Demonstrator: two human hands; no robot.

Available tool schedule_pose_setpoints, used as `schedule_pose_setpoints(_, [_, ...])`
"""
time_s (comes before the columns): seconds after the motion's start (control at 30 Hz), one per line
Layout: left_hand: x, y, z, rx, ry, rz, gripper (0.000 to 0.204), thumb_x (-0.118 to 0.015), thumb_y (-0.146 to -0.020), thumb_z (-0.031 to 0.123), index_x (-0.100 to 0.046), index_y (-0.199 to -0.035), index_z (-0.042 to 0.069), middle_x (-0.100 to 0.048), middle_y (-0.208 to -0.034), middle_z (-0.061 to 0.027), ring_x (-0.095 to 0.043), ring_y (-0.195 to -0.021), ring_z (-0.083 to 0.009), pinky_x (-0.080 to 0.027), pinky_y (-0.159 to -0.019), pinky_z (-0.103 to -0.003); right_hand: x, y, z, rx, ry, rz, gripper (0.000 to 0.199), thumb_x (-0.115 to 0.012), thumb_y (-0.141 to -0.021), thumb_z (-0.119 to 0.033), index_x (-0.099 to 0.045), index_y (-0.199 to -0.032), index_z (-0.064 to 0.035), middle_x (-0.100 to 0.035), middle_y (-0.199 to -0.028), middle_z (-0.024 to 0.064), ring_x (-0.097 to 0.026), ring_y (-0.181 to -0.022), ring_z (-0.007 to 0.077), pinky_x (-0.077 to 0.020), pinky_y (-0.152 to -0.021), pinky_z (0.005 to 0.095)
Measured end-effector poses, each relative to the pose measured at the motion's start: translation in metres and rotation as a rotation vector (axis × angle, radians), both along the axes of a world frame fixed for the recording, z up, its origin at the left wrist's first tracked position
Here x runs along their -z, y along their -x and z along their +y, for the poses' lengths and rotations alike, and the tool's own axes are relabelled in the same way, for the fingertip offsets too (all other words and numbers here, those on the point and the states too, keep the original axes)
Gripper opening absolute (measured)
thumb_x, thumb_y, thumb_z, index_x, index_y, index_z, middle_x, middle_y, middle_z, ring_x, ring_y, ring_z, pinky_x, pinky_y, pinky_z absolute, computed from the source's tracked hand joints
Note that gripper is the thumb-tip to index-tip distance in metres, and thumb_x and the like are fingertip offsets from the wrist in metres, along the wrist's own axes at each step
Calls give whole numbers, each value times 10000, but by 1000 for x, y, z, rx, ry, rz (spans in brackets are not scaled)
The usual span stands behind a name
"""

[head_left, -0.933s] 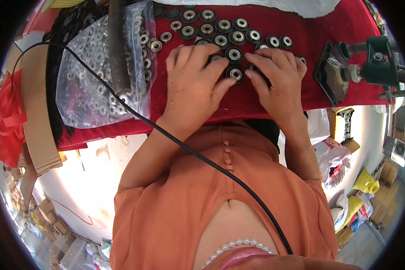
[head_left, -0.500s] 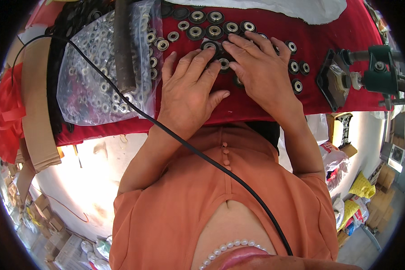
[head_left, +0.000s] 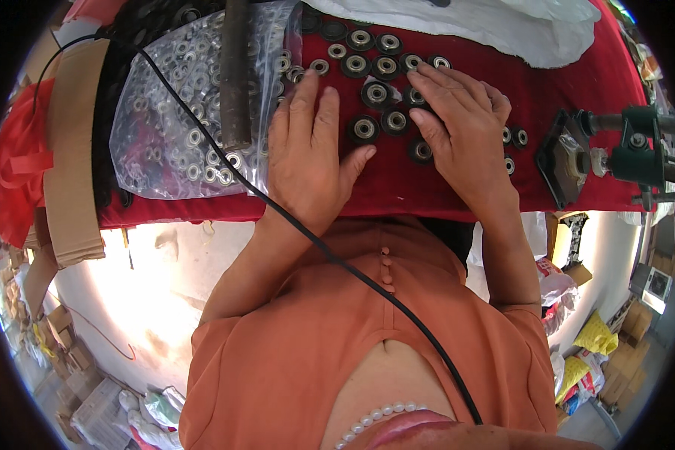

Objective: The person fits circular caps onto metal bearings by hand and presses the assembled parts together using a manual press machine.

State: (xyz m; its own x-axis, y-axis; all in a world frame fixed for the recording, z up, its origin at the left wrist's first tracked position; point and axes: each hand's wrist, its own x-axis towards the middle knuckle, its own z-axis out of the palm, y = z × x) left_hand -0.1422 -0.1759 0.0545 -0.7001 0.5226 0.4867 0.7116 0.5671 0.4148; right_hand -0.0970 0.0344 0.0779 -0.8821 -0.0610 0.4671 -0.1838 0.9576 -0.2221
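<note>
My left hand point(head_left: 304, 161) lies open over the red cloth, its fingertips near a loose metal bearing point(head_left: 319, 67) and the edge of a clear plastic bag point(head_left: 157, 161) full of small bearings. Nothing shows in its grasp. To the right, my right hand point(head_left: 465, 124) is spread with its thumb apart, its fingertips over a group of black wheels with metal bearing centres. One such wheel point(head_left: 363, 129) lies uncovered between the hands, beside another wheel point(head_left: 394, 120). A wheel point(head_left: 421, 151) sits partly under my right thumb. Several more lie in rows farther back.
A dark metal bar point(head_left: 235, 82) stands over the bag. At the right is a green clamp-like fixture point(head_left: 637, 146) with a dark plate. White sheeting point(head_left: 532, 34) covers the back. A black cable point(head_left: 307, 238) crosses in front of my left forearm. Cardboard point(head_left: 75, 157) stands at the left.
My left hand has left the wheels and shifted left toward the bag, its fingers straighter. Several wheels between the hands are now uncovered. My right hand stays over the wheels; the view has shifted slightly.
</note>
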Motion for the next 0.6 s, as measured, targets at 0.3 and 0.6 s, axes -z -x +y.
schedule_pose_setpoints(0.3, [1, 2, 10, -89, 88, 28, 768, -822, -715, 331, -535, -1275, -109, -498, -1371, -281, -469, -1271, -465, -399, -1068, -528, 0, 10, -9, -89, 26, -20, 341, -711, -876, -254, -689, -1190, -123, -684, -1228, 35, -581, -1199, 213, -324, -1043, 452])
schedule_pose_setpoints(0.6, [1, -8, 3, -5, 73, 15, 720, -816, -710, 322, -570, -1250, -85, -521, -1342, -260, -492, -1255, -443, -400, -1071, -518, -3, 67, -32, -235, 18, 89, 194, -686, -849, -193, -737, -1025, -128, -689, -1062, 25, -603, -1066, 232, -356, -952, 455])
